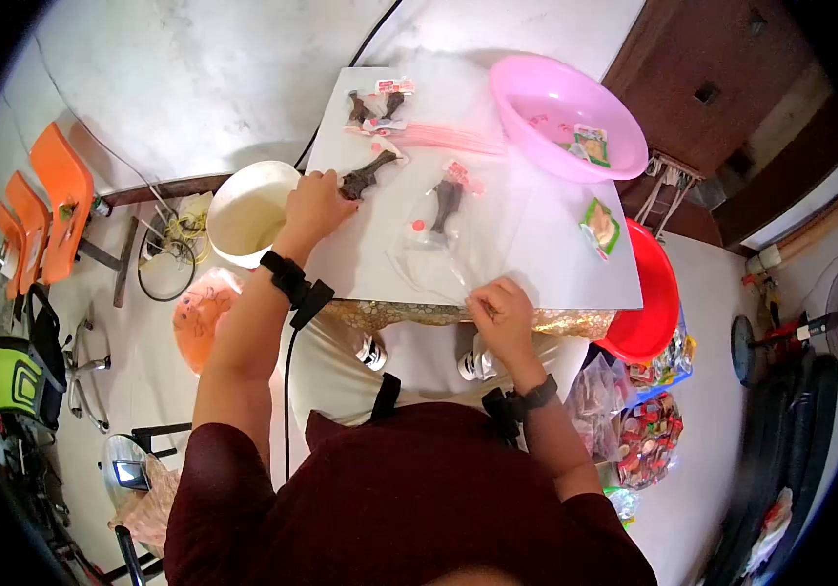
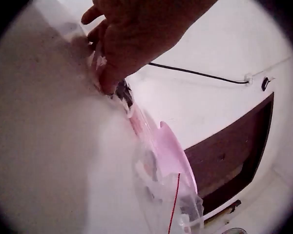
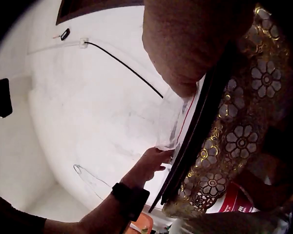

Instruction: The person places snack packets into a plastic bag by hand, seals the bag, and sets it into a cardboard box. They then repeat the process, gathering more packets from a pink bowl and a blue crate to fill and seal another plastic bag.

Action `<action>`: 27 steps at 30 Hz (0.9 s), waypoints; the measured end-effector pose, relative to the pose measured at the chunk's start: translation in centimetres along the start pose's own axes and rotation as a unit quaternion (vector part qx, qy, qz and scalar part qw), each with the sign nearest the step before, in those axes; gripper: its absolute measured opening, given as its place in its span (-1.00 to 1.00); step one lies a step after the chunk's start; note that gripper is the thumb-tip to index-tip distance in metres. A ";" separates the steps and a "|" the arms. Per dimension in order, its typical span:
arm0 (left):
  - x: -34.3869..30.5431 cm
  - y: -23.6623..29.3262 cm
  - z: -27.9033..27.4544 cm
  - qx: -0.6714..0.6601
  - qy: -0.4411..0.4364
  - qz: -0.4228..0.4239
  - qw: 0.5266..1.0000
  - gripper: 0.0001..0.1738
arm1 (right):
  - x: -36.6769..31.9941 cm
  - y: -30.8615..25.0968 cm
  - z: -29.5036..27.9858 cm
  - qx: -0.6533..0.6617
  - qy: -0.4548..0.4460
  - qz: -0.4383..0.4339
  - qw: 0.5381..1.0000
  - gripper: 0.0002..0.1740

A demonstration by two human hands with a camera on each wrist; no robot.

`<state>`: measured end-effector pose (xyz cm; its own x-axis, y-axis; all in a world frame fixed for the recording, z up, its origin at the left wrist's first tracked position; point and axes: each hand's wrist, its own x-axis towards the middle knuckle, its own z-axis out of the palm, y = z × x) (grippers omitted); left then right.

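In the head view, the left hand (image 1: 316, 207) is at the table's left side, its thumb and fingers on the near end of a dark piece in clear wrap (image 1: 368, 176). The left wrist view shows this hand (image 2: 136, 39) gripping clear plastic around something dark. At the table's front edge, the right hand (image 1: 505, 317) pinches the corner of a large clear zip bag (image 1: 429, 256). A dark wrapped piece (image 1: 447, 203) lies inside or under that bag; I cannot tell which. In the right wrist view, the right hand (image 3: 185, 44) partly hides the bag.
More wrapped dark pieces (image 1: 394, 102) and stacked clear bags with red strips (image 1: 448, 137) lie at the back. A pink basin (image 1: 526, 103) stands back right, near a green packet (image 1: 600, 229). A white bucket (image 1: 226, 210) is at left, a red basin (image 1: 661, 293) at right.
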<state>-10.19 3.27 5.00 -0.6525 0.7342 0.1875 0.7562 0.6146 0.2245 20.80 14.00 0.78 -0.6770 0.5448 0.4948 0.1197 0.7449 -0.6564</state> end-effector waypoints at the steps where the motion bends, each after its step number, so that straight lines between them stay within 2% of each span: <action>1: 0.1 0.2 0.0 -0.006 0.008 -0.007 1.000 -0.46 | 0.0 -0.1 -0.1 -0.007 -0.001 -0.001 1.000 -0.94; 3: 0.3 0.6 -0.1 -0.018 0.023 -0.021 0.999 -0.43 | 0.0 -0.4 -0.3 -0.021 -0.004 -0.002 1.000 -0.94; 6: 0.9 -1.0 1.1 -0.142 0.018 -0.052 0.988 -0.45 | -0.3 -0.2 -0.1 -0.005 -0.006 0.040 0.999 -0.93; 9: 0.1 -1.9 1.0 -0.362 -0.055 -0.197 0.909 -0.52 | -0.4 -0.1 0.0 0.008 -0.006 0.047 0.999 -0.93; 12: -1.7 -3.0 0.0 -0.463 -0.042 -0.164 0.870 -0.61 | -0.4 -0.3 0.1 0.003 0.009 0.041 0.999 -0.93; 15: -2.8 -3.6 -0.7 -0.414 0.024 -0.074 0.907 -0.79 | -0.3 -0.8 0.2 0.008 0.021 0.037 0.999 -0.93; 18: -3.4 -3.7 -1.5 -0.398 0.053 0.015 0.916 -0.89 | -0.3 -0.7 0.5 0.012 0.026 0.036 0.999 -0.93; 21: -3.2 -4.4 0.3 -0.213 0.193 0.190 0.939 -0.90 | -0.5 -0.3 0.8 0.011 0.029 0.021 0.999 -0.94; 22: -3.2 -5.3 0.8 -0.148 0.149 0.198 0.958 -0.80 | -0.5 -0.2 0.9 0.009 0.029 0.020 0.999 -0.94; 25: -3.8 -6.1 2.1 -0.093 0.191 0.173 0.962 -0.69 | -0.3 0.0 1.1 -0.006 0.034 0.007 0.999 -0.95; 27: -4.6 -6.0 1.9 -0.146 0.198 0.082 0.966 -0.65 | -0.4 0.0 1.1 -0.028 0.038 -0.008 0.999 -0.95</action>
<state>-11.66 -3.27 0.93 -0.5366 0.6116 0.5814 0.8425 0.3491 0.4103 20.29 13.36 -0.03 -0.6216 0.5589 0.5488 0.1506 0.7728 -0.6165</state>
